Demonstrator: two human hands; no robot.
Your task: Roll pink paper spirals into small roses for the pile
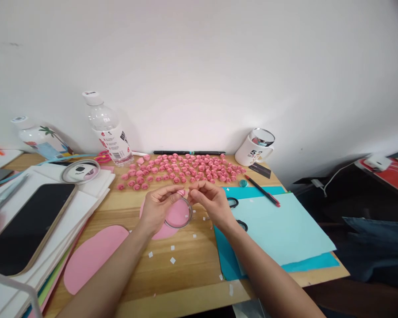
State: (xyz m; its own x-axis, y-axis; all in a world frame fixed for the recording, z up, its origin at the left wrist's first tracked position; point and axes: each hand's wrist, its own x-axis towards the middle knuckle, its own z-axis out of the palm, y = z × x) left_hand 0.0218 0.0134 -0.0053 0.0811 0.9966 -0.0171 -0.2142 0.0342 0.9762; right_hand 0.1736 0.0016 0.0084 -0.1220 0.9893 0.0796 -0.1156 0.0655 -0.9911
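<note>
My left hand (157,206) pinches a small pink rolled paper flower (181,193) between thumb and fingertips. Close beside it, my right hand (212,201) has thumb and fingers pressed together; what they hold, if anything, is too small to make out. Under both hands a grey-rimmed ring (190,219) lies on pink round paper (167,231), partly covered by my left hand. Several small white squares (173,260) are scattered on the wooden table. Just beyond my fingers spreads a large group of pink rolled paper flowers (185,167).
Left: a phone (29,225) on stacked paper, a tape roll (81,171), a pink paper shape (96,256) and a bottle (111,132). Right: light blue paper (285,229), black scissors handles (242,225), a pencil (262,191) and a mug (252,150). A wall stands behind.
</note>
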